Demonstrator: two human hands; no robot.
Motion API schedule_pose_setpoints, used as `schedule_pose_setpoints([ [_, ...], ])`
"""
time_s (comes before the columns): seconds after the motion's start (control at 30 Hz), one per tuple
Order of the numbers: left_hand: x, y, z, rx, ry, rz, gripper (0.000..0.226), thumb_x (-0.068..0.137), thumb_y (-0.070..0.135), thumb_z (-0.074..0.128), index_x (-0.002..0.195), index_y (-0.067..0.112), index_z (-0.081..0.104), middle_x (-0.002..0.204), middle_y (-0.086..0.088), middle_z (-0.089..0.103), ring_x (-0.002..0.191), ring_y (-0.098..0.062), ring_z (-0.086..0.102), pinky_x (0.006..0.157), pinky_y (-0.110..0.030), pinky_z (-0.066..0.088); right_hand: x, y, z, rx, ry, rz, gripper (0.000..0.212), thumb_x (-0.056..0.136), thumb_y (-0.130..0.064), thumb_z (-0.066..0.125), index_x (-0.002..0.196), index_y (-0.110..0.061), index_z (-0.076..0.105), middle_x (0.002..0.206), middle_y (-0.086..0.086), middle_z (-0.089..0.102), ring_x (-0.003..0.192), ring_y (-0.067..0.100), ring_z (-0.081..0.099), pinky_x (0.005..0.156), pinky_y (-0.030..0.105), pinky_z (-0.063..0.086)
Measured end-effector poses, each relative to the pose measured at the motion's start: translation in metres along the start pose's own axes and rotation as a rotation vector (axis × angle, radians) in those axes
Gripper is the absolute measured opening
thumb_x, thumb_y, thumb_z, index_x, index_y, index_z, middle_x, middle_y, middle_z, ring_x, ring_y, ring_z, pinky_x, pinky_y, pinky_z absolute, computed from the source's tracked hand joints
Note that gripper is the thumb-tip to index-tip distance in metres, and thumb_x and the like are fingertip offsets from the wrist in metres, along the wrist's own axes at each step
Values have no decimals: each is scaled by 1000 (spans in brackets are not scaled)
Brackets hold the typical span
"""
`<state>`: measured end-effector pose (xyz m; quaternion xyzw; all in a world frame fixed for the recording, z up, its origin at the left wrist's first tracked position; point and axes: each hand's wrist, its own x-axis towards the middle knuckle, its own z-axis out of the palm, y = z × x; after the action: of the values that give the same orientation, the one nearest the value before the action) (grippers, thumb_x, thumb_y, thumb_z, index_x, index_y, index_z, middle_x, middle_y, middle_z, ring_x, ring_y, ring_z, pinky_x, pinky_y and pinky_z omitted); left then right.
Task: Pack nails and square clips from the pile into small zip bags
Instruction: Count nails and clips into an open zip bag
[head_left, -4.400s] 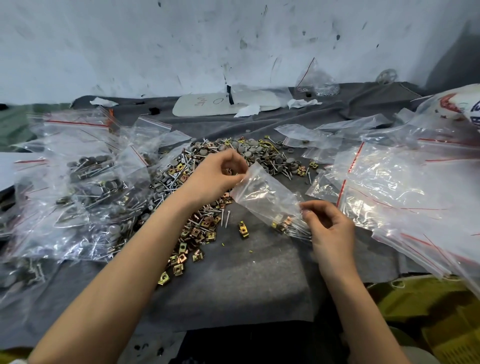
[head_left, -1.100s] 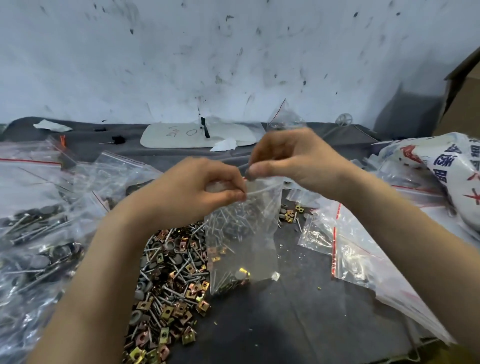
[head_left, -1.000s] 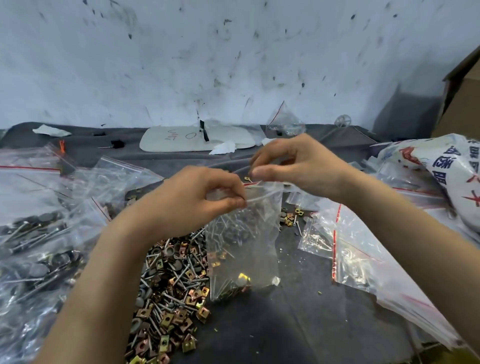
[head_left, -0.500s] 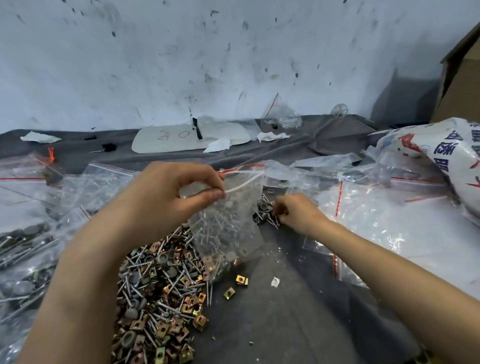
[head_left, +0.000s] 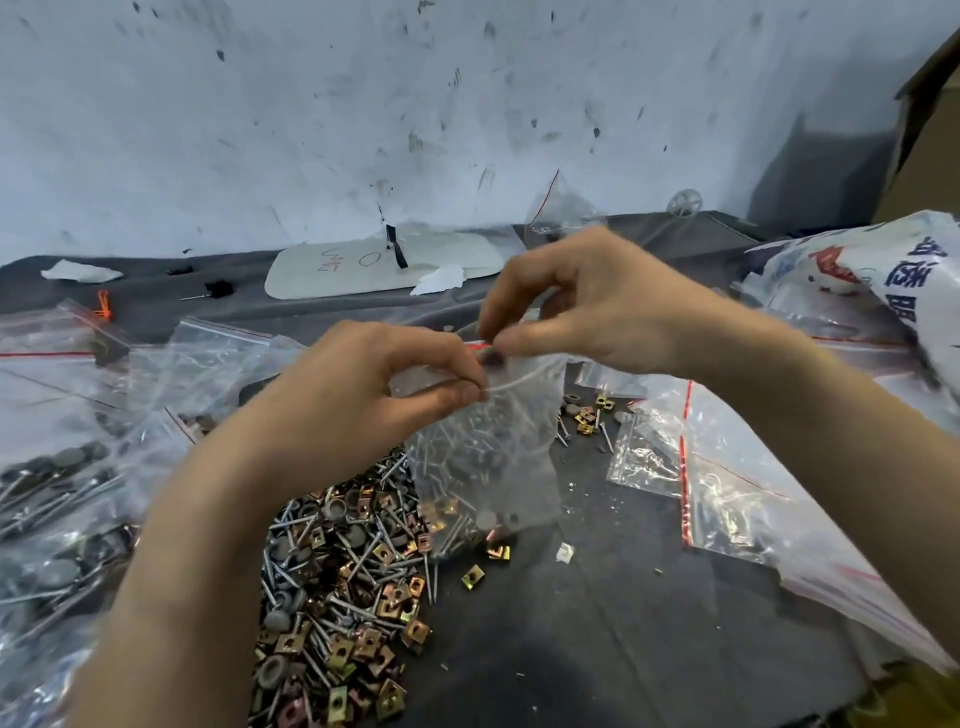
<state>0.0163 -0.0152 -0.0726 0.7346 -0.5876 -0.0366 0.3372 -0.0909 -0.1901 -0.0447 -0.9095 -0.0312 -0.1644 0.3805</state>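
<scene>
A small clear zip bag (head_left: 488, 457) hangs upright over the dark cloth, with nails and brass square clips in its bottom. My left hand (head_left: 374, 395) pinches the bag's top rim on the left. My right hand (head_left: 587, 306) is at the bag's mouth, thumb and fingers pinched on small dark pieces that look like nails (head_left: 491, 356). Below my left forearm lies the pile of nails and square clips (head_left: 348, 582). A few more clips and nails (head_left: 587, 415) lie to the right of the bag.
Filled zip bags (head_left: 57, 493) crowd the left side. Empty red-striped zip bags (head_left: 737, 493) spread on the right, under a white printed sack (head_left: 883, 270). A white board (head_left: 374, 265) lies at the back by the wall. Two loose clips (head_left: 472, 577) sit below the bag.
Half a second ago my right hand was down at the nails right of the bag. It has come back up to the bag's mouth. My left hand kept its hold on the rim.
</scene>
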Motion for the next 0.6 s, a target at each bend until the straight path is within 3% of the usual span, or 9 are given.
schedule_pose_setpoints([
  [0.07,-1,-1,0,4,4,0,24,78,53,56,94,40,67,100,25,69,100,6,61,93,-40,49,-1,8,-4,7,36,1,13,82,-8,72,95,-9,72,88,2,73,78,1,65,73,13,49],
  [0.13,-1,-1,-1,9,9,3,25,78,54,54,94,40,67,100,26,69,101,8,60,94,-39,49,0,29,-9,124,240,39,13,85,-5,68,97,-9,71,92,4,73,82,3,66,79,17,51],
  [0.2,-1,0,-3,14,11,1,26,77,55,53,93,40,66,99,25,69,99,5,62,91,-41,50,5,66,-6,-6,356,212,16,87,-2,63,98,-10,70,95,5,72,77,0,63,81,18,50],
  [0.27,-2,1,-4,10,15,-8,28,76,56,51,89,40,69,100,25,69,98,5,62,91,-41,50,4,110,13,-239,239,473,17,89,-5,61,103,-12,69,103,6,70,84,7,62,82,25,49],
  [0.33,-1,2,-3,15,23,-15,23,78,51,54,87,38,70,100,26,69,98,6,61,92,-40,50,-5,149,37,-366,111,599,19,89,-6,62,106,-10,69,109,8,69,96,19,63,82,25,45],
  [0.47,0,-2,-1,66,58,-30,10,86,32,63,88,36,72,87,23,70,86,3,62,82,-38,50,-16,179,57,-493,125,556,12,83,-4,64,93,-10,70,105,10,63,99,27,60,79,29,43],
  [0.6,0,-1,-1,84,51,-59,11,87,32,62,89,38,71,83,26,69,85,5,62,83,-33,50,-12,187,60,-529,194,549,17,86,-7,64,103,-9,63,110,12,58,101,29,56,78,28,39],
])
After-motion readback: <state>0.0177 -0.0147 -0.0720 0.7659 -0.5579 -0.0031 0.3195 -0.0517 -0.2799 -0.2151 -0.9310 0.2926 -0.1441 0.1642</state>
